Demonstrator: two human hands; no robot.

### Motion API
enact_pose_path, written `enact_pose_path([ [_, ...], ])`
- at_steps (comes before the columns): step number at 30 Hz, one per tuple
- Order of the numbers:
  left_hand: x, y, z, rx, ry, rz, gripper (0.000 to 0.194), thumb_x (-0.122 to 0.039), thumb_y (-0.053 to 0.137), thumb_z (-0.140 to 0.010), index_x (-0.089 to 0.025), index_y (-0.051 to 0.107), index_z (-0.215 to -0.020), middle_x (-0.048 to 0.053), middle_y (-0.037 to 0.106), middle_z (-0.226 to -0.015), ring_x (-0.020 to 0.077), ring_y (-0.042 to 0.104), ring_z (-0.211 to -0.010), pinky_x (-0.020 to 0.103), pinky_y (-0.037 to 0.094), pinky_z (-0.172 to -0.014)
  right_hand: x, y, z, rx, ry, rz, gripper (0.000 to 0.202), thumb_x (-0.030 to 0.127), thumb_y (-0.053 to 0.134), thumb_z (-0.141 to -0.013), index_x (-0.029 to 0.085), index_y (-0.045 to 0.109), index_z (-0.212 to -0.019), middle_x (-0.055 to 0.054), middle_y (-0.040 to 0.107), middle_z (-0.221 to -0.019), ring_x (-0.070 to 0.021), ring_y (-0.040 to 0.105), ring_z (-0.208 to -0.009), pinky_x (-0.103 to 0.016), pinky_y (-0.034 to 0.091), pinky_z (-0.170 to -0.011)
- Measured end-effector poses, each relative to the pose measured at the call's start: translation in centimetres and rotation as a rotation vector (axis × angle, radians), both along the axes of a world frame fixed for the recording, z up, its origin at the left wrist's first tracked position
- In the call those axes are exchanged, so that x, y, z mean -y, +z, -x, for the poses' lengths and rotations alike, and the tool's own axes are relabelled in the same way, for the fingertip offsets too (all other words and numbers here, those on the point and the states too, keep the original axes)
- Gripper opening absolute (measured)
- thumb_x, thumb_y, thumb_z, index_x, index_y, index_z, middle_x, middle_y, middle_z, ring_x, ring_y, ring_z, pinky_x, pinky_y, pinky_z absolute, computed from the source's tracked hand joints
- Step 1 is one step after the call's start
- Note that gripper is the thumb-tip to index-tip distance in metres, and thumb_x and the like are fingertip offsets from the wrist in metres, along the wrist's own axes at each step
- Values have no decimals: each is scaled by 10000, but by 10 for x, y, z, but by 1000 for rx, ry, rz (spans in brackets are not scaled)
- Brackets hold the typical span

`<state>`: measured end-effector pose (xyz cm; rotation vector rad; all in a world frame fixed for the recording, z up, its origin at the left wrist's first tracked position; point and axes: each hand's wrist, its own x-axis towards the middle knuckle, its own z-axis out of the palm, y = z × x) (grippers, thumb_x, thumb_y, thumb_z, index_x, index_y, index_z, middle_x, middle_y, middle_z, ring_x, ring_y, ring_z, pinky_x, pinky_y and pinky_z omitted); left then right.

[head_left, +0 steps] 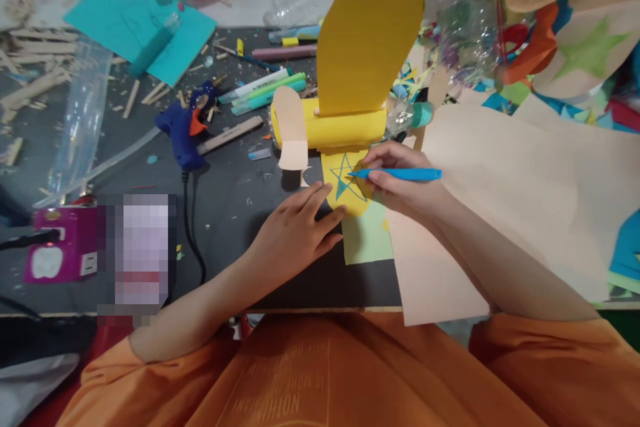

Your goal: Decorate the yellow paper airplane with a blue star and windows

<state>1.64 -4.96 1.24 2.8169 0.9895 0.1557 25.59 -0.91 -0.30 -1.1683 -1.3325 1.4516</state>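
A blue marker (413,174) is held in my right hand (400,177), its tip on a star outline (344,180) drawn on the lower yellow paper wing. The star's lower left point is filled in blue. My left hand (305,223) rests with fingers spread at the wing's left and lower edge, holding nothing. The wing joins a yellow wrapped bottle (345,129) lying sideways. A large yellow wing (370,40) stretches away from its far side, and a pale paper piece (291,127) crosses its left end. Light green paper (367,240) lies partly under the lower wing.
Left of the bottle are a blue glue gun (184,133), its cord, and several markers (270,90). A purple box (63,243) sits far left. Large cream paper sheets (515,193) cover the right, under my right forearm. Plastic bottles and paper scraps crowd the back.
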Motion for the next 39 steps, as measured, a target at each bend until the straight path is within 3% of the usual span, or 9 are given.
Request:
enact_pose_path([
  [7,-2,-3,0,35,-9,0,382,-258,702,-948,-184,673,-1322,197,616,-1394,340,618,-1322,481,567,-1075,-2,0,4,179,-16,-56,346,406,737,-803,209,543,-595,27,545,-562,-101,458,-538,-276,364,-533],
  [39,-1,-4,-1,55,-7,-43,374,-250,703,-945,-182,683,-1312,193,636,-1359,340,633,-1299,478,586,-1045,0,-1,6,259,-61,-110,289,325,663,-762,217,498,-550,39,491,-518,-95,402,-517,-281,341,-537],
])
